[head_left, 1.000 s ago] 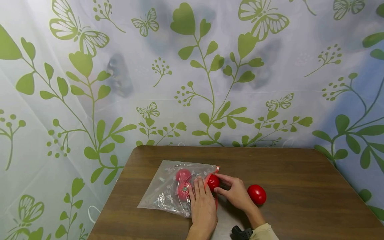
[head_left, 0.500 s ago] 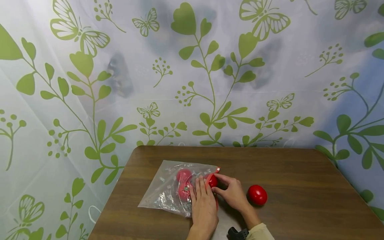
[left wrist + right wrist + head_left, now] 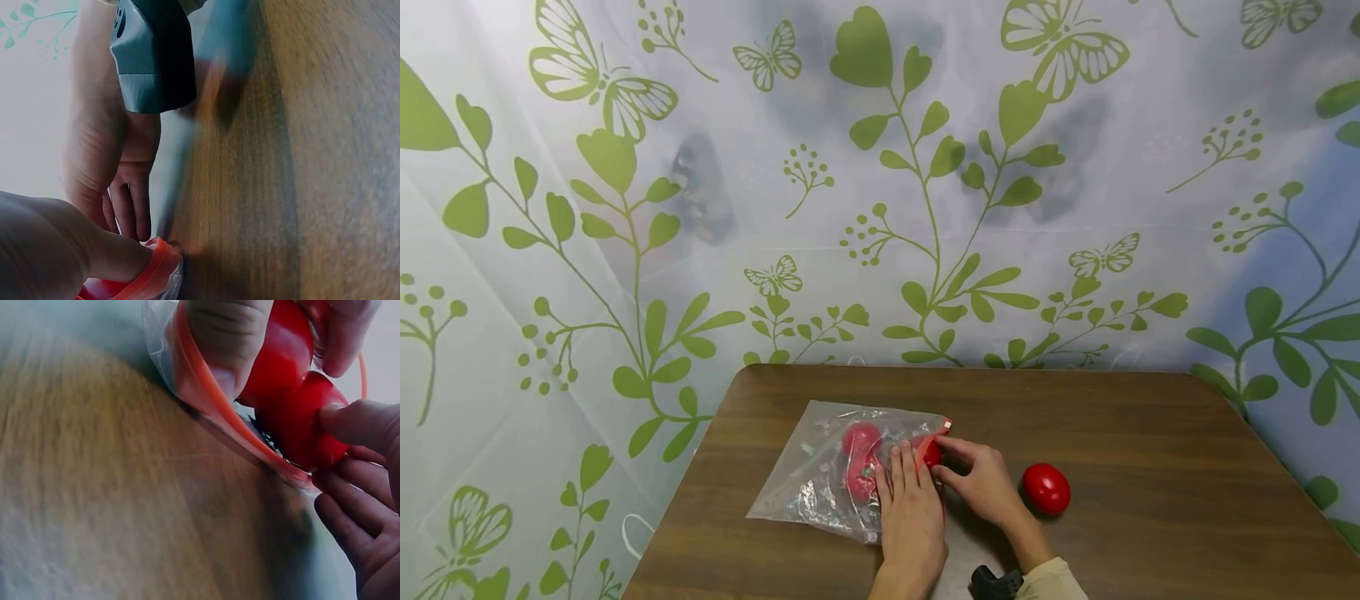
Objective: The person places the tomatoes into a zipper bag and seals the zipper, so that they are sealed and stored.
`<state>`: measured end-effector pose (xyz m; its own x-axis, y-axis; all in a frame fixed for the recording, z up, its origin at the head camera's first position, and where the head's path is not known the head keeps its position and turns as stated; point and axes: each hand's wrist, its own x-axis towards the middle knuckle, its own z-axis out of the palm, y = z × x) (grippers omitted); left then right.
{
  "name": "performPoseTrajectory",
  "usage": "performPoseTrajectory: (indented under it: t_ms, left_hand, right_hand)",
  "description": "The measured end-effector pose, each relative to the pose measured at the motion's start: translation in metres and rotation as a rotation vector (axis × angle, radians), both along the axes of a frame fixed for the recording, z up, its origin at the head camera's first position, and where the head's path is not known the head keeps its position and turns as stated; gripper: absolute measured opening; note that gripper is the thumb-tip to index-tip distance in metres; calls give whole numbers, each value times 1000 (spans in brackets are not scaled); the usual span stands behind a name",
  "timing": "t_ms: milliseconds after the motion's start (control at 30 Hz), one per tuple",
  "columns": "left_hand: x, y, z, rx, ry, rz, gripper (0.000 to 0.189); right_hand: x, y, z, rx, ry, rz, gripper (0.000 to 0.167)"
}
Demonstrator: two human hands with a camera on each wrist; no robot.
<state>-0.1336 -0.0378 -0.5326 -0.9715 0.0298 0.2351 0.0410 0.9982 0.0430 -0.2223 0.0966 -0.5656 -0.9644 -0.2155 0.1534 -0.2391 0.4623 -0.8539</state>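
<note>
Two tomatoes (image 3: 861, 439) lie inside the clear bag (image 3: 790, 492); the left hand (image 3: 912, 517), fingers straight, rests by its orange rim (image 3: 205, 374), where the right hand (image 3: 987, 483) pinches a third tomato (image 3: 300, 425); rightward, a loose tomato (image 3: 1047, 488) sits well inside the table edge (image 3: 1262, 452).

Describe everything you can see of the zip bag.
The clear, creased zip bag, seemingly plastic, lies on the wooden table. Its open mouth faces right in the head view, with an orange-red rim and a white tab at the far end. Two tomatoes show through; a third tomato, pinched by the right hand, sits partly inside. The left hand rests on top, thumb inside.
</note>
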Motion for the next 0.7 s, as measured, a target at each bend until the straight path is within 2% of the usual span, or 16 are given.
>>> performPoseTrajectory:
  t_ms: [300,467,700]
  left_hand:
    - [0,0,0,-13,-17,-1,95]
    - [0,0,-1,-17,-2,-3,94]
    - [0,0,-1,-11,15,-1,92]
  right_hand:
    - [-3,-6,0,74,72,-6,46]
    - [-4,-13,-2,76,90,-7,44]
    - [-6,-24,-5,103,163,21,33]
